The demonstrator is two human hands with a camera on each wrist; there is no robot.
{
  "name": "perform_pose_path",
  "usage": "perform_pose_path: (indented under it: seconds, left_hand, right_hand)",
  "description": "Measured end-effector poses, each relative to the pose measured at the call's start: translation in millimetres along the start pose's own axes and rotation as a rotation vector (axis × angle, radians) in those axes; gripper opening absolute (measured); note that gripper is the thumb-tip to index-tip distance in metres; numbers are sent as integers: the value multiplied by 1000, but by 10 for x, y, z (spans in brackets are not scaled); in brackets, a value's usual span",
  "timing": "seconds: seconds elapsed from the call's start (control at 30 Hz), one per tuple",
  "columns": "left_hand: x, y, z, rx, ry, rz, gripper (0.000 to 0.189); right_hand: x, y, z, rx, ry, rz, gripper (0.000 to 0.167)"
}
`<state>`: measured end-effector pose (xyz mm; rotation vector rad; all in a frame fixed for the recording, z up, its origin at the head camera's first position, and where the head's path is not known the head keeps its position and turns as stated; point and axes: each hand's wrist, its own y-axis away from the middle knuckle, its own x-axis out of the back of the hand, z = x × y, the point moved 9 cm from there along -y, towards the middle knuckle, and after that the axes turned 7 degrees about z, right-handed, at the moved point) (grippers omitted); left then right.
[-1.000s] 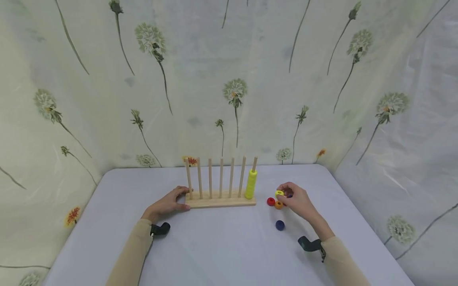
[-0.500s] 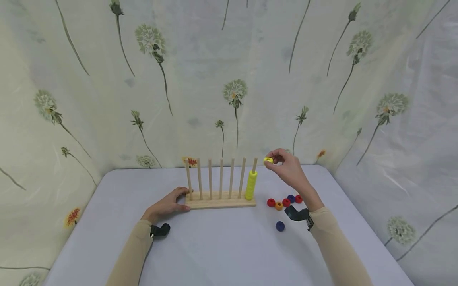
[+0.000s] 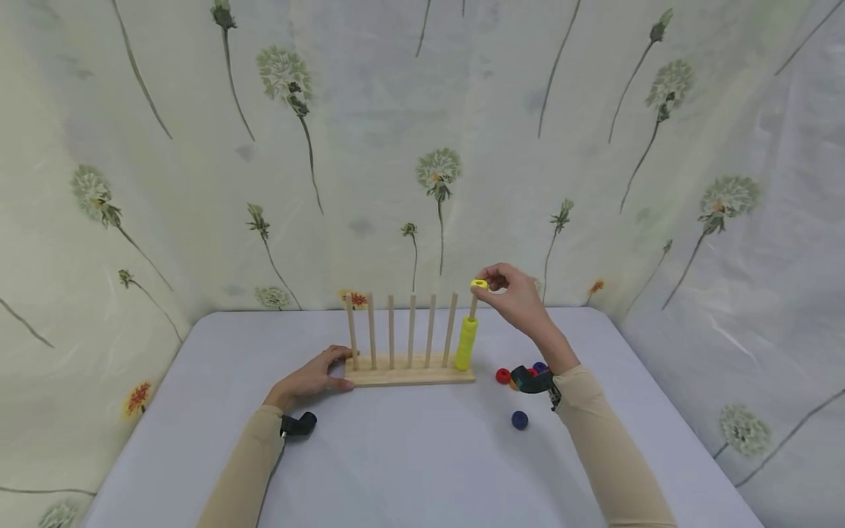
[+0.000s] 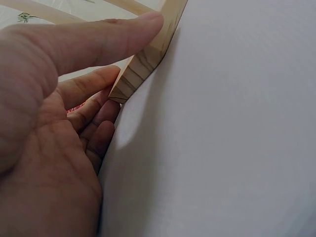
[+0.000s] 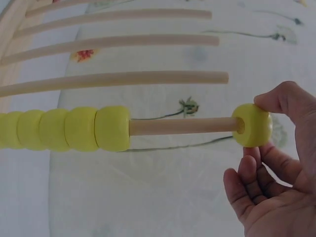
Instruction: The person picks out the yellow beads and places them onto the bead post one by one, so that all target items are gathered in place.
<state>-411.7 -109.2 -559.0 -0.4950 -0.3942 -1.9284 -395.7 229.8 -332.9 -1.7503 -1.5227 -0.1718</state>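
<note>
A wooden peg rack [image 3: 409,377] stands on the table, with a row of upright pegs. Its rightmost peg bears a stack of yellow beads [image 3: 466,343], the top part bare. Between thumb and fingers, my right hand [image 3: 518,297] pinches one more yellow bead [image 5: 252,125] at that peg's tip; in the right wrist view the tip meets the bead's hole. My left hand [image 3: 310,380] grips the rack's left end, thumb [image 4: 123,39] at the front edge and fingers behind. The other pegs [image 5: 148,77] carry no beads.
Red [image 3: 503,376], orange and blue beads lie right of the rack, partly hidden by the right wrist's camera [image 3: 531,380]. A lone blue bead [image 3: 519,420] sits nearer the front. Behind the table [image 3: 396,462] hangs a dandelion-print curtain [image 3: 370,161].
My right hand has picked the yellow bead up from the loose group and carried it up and left to the rightmost peg's tip. The left hand keeps its hold on the rack.
</note>
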Motion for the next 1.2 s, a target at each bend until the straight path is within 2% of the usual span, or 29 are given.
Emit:
perform_pose_path:
  seconds: [0.43, 0.8, 1.2]
  left_hand:
    - [-5, -46, -49, 3, -3, 2, 75]
    - [-8, -35, -18, 1, 0, -2, 75]
    - [-6, -14, -34, 26, 3, -10, 79]
  right_hand:
    - [-28, -21, 16, -1, 20, -5, 33]
    - [-74, 26, 86, 10, 25, -11, 33]
    - [-46, 98, 203, -57, 32, -29, 40]
